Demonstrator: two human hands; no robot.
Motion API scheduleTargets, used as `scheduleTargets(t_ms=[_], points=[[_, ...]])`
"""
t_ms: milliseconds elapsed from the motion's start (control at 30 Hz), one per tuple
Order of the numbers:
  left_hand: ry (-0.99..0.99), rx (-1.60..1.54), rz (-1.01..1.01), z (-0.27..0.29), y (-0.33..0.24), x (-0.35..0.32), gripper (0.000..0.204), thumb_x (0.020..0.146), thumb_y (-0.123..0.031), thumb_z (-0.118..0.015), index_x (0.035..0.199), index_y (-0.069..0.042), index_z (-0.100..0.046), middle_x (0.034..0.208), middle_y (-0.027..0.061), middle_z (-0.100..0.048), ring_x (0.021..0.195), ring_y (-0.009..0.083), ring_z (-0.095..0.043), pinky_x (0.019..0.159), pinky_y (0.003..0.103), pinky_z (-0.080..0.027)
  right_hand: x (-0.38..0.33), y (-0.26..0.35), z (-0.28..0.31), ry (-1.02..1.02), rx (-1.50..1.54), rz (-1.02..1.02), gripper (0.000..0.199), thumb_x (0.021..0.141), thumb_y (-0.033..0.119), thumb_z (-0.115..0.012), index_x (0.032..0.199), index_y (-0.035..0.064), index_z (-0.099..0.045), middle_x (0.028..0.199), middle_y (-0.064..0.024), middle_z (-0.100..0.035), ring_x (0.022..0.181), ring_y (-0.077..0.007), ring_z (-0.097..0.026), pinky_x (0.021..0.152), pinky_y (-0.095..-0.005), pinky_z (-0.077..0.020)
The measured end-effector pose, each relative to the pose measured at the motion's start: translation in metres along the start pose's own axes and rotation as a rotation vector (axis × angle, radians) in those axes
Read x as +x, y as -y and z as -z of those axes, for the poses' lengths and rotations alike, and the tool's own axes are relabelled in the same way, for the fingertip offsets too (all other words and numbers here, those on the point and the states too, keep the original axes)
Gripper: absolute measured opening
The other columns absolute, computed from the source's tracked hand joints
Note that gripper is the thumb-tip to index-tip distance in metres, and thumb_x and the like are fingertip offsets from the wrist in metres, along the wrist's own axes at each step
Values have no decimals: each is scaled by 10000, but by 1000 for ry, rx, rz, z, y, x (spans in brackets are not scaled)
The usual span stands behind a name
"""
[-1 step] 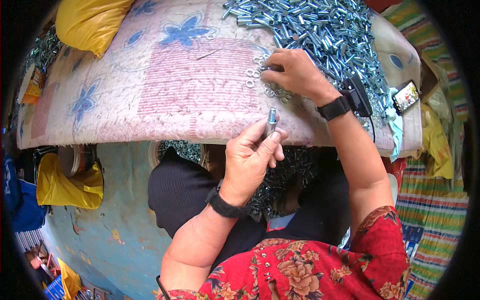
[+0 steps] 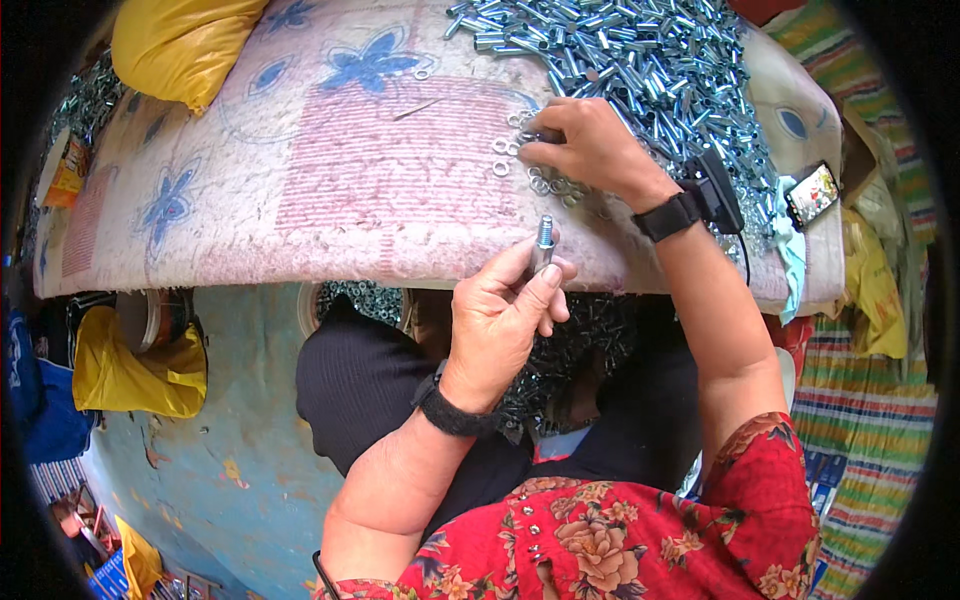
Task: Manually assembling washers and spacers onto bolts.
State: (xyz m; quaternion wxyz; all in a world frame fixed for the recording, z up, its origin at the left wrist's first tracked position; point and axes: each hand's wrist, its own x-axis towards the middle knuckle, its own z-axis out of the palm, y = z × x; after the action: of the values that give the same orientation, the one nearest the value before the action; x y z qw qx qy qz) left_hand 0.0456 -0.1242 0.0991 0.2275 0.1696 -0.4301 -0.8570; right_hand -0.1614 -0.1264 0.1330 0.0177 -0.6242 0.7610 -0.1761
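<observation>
Over the near edge of the padded table (image 2: 250, 245), my left hand (image 2: 500, 315) is closed on a sleeved bolt (image 2: 545, 235). Its threaded end points up out of a shiny metal sleeve held between thumb and fingers. Farther forward, my right hand (image 2: 595, 150) reaches down to the table with thumb and fingers drawn together. Loose metal washers (image 2: 540, 182) lie around those fingertips, and whatever they pinch is hidden. Just beyond the right hand spreads a large heap of metal sleeves (image 2: 640, 65).
A yellow sack (image 2: 185, 45) sits at the far left. On the right are a phone (image 2: 812, 195) and a light blue cloth (image 2: 790, 250). A thin metal pin (image 2: 416, 108) lies on the cover. Under the table edge stands a bucket of small metal parts (image 2: 365, 298), beside dark bolts (image 2: 585, 350).
</observation>
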Motion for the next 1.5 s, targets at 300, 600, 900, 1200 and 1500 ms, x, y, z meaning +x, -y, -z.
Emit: scheduleTargets(t_ms=[300, 600, 900, 1200, 1500], points=[[-8, -2, 15, 1, 1, 0, 327, 850, -81, -546, 1153, 33, -501, 888, 98, -627, 610, 72, -535, 482, 163, -408, 6, 1, -10, -59, -16, -22, 182, 696, 210, -600, 706, 35, -650, 685, -157, -606, 662, -301, -603, 624, -374, -481], [70, -42, 28, -4, 1, 3, 317, 901, -156, -476, 1149, 40, -494, 886, 98, -617, 616, 78, -530, 468, 165, -384, -52, 39, 21, -368, 49, 219, 39, 764, 49, -577, 783, 16, -571, 648, -121, -530, 558, -285, -545, 499, -340, -429], [175, 67, 87, -30, 13, -3, 271, 901, -148, -489, 1123, 1, -537, 738, 11, -587, 540, 31, -459, 468, 160, -348, -125, 50, 25, -458, 101, 187, 156, 744, 48, -607, 894, 9, -588, 662, -96, -521, 528, -244, -531, 463, -322, -417], [272, 303, -1, -48, 32, 2, 265, 887, -86, -494, 1132, 7, -524, 844, 13, -587, 632, 48, -481, 572, 186, -419, -158, 43, 34, -263, 999, -452, 93, 793, 59, -607, 821, -29, -599, 657, -18, -580, 622, -37, -525, 534, -206, -435], [281, 351, 94, -56, 39, 3, 237, 889, -171, -517, 1072, -24, -548, 815, 7, -589, 632, 51, -509, 541, 179, -403, -170, 25, 49, -137, 655, -294, 158, 739, 147, -678, 735, 18, -588, 585, -47, -514, 529, -71, -457, 480, -227, -380]])
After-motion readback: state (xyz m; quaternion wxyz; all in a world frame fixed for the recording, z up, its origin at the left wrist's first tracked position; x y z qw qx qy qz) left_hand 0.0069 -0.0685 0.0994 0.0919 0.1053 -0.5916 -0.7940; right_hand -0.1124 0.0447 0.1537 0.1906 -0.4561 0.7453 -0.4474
